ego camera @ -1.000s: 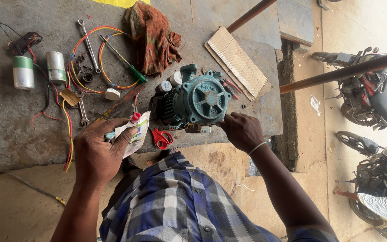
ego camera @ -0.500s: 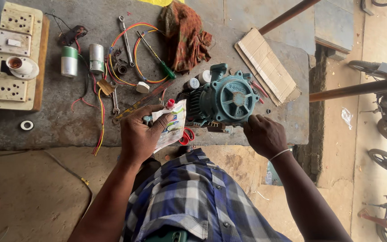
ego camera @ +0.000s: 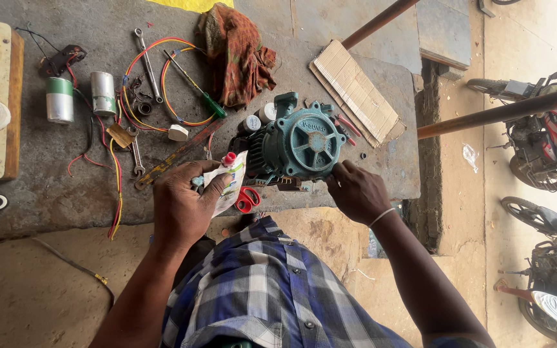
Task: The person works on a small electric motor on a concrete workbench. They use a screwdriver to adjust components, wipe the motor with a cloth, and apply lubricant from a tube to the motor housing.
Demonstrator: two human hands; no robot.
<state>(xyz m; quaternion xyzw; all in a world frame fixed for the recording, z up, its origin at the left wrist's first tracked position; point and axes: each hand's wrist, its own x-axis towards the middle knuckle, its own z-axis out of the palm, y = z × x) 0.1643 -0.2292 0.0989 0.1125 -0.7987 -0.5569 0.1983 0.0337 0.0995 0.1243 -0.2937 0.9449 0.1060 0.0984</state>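
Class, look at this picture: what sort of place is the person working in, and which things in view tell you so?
Probably a small roadside electrical or motor repair workshop. A teal motor sits on a rough stone bench among spanners, loose coloured wires and capacitors, and parked motorbikes stand beside it.

Soft, even daylight falls on my workbench (ego camera: 46, 193), shadows faint; the sunlit ground at right looks washed out, edges bend slightly, focus sharp
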